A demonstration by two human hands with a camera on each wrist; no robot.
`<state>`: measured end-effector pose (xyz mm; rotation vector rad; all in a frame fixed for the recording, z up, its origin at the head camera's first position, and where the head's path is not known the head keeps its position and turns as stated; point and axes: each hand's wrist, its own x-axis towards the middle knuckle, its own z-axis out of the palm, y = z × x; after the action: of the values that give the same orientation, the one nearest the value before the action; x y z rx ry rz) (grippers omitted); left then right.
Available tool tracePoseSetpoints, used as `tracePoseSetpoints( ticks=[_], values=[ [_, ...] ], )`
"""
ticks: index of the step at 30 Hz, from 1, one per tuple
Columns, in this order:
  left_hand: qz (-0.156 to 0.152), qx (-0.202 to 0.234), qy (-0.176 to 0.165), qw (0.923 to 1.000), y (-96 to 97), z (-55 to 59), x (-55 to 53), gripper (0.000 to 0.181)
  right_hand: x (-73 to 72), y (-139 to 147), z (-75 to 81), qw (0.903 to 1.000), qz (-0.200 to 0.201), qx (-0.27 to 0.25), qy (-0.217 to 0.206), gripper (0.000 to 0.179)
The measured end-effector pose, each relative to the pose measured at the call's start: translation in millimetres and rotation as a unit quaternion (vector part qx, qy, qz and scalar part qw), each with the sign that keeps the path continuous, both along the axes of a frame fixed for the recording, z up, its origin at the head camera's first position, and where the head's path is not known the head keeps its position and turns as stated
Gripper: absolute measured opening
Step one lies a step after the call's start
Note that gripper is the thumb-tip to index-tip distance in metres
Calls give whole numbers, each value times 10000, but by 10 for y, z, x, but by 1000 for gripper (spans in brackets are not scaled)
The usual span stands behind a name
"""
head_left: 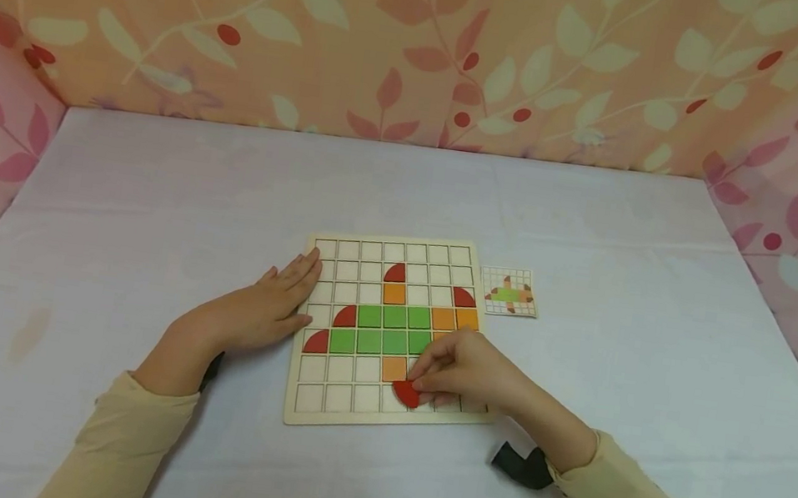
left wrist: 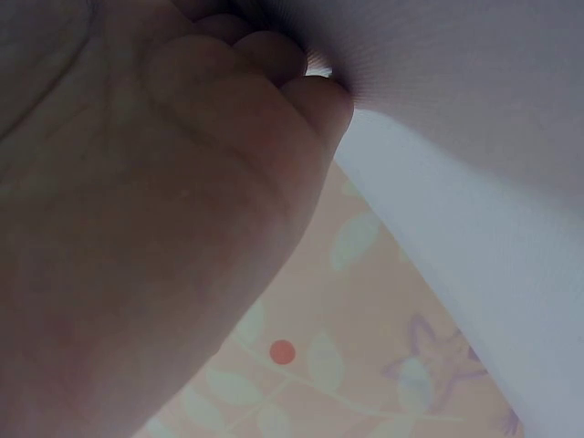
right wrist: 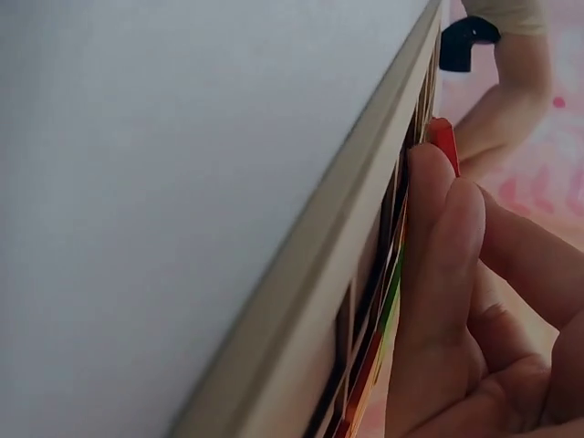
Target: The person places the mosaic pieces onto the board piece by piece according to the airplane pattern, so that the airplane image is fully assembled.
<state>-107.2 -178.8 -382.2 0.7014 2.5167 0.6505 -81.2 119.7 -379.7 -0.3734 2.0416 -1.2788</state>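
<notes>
A wooden grid board (head_left: pixel 336 397) lies on the white table, part filled with green squares (head_left: pixel 382 329), orange squares (head_left: pixel 394 293) and red quarter-circle pieces (head_left: pixel 316 342). My right hand (head_left: pixel 462 367) pinches a red quarter-circle piece (head_left: pixel 406 394) between thumb and fingertips, low over the board's bottom rows. In the right wrist view the same red piece (right wrist: pixel 444 141) sticks out past the fingertips, close to the board surface. My left hand (head_left: pixel 269 303) rests with extended fingers along the board's left edge. Some cells on the right are hidden under my right hand.
Touching or close to the board's right edge lies a small pattern card (head_left: pixel 509 292) with a coloured grid picture. Patterned cloth walls (head_left: pixel 425 50) stand behind and at both sides of the table. A dark strap piece (head_left: pixel 523 466) hangs at my right wrist.
</notes>
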Motion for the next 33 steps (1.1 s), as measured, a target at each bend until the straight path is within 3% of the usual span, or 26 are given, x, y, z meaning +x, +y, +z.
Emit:
tracePoseSetpoints(
  ticks=[11, 21, 33],
  values=[
    [-121, 23, 60, 9999, 32, -10, -21, 68, 44, -55, 19, 9981, 206, 382, 441, 4],
    [-75, 2, 32, 10000, 21, -14, -16, 69, 42, -122, -1, 9864, 533, 921, 1251, 16],
    [52, 26, 3, 10000, -8, -51, -2, 69, 11, -168, -8, 9859, 654, 913, 1241, 18]
  ],
)
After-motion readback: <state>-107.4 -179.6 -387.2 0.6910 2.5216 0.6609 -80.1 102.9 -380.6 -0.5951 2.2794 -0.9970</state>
